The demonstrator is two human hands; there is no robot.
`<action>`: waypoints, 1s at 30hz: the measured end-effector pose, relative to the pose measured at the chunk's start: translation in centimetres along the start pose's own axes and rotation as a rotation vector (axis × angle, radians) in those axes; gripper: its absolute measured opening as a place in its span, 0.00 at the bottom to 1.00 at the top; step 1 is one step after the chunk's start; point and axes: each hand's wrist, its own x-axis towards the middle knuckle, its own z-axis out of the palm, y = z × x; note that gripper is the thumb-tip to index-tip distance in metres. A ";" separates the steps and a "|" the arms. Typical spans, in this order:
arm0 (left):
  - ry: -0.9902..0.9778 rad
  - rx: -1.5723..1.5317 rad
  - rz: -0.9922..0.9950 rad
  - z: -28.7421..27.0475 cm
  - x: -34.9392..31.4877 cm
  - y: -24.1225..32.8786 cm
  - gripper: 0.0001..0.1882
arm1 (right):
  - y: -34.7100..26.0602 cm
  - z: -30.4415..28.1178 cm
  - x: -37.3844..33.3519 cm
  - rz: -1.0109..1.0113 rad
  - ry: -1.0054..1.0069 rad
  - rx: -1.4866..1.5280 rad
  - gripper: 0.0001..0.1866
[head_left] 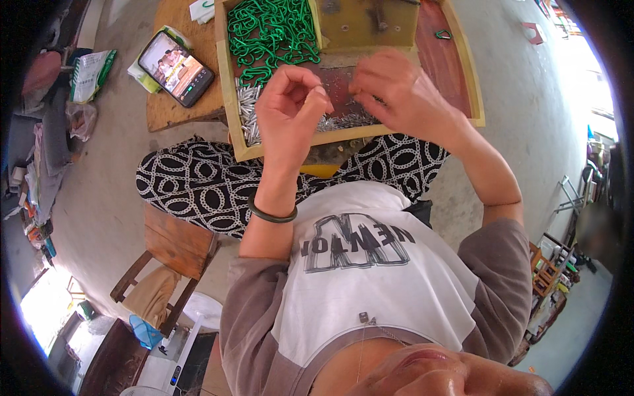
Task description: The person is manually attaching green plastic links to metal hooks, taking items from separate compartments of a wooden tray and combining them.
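Note:
My left hand (290, 105) is raised over the near part of a wooden-rimmed tray (231, 129), thumb and fingertips pressed together; whatever lies in the pinch is too small to tell. To its right, my right hand (399, 92) is curled and blurred at the fingertips, with a sliver of a green hook (380, 100) showing under its fingers. A heap of green carabiner hooks (271, 33) fills the tray's far left. Silver metal pins (249, 109) lie in the near left corner. Tiny metal pieces (353, 121) spread along the near edge below my hands.
One green carabiner (443, 34) lies on the tray's reddish right side, beside a yellowish block (366, 26). A phone (176, 68) playing a picture leans on a wooden table (168, 109) at left. A wooden chair (175, 244) stands behind on the left.

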 end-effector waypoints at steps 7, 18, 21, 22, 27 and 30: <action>0.002 -0.015 0.046 -0.4 -0.1 -0.6 0.06 | -0.3 2.5 -1.1 -0.097 -0.128 -0.405 0.07; 0.011 0.001 0.052 -0.7 -0.1 -0.8 0.07 | -1.5 3.0 0.6 -0.142 -0.317 -0.565 0.06; 0.009 0.021 0.057 -0.9 -0.2 -0.9 0.07 | -0.3 2.9 0.6 -0.136 -0.263 -0.472 0.06; 0.013 0.036 0.064 -1.0 -0.2 -0.9 0.07 | -0.3 2.4 0.9 -0.079 -0.270 -0.393 0.06; -0.007 0.140 0.076 -1.3 -0.4 -1.0 0.06 | -0.3 0.2 0.9 0.274 -0.229 0.096 0.05; -0.044 0.194 0.050 -1.1 -0.3 -1.0 0.07 | 0.2 -0.1 0.3 0.462 -0.172 0.433 0.05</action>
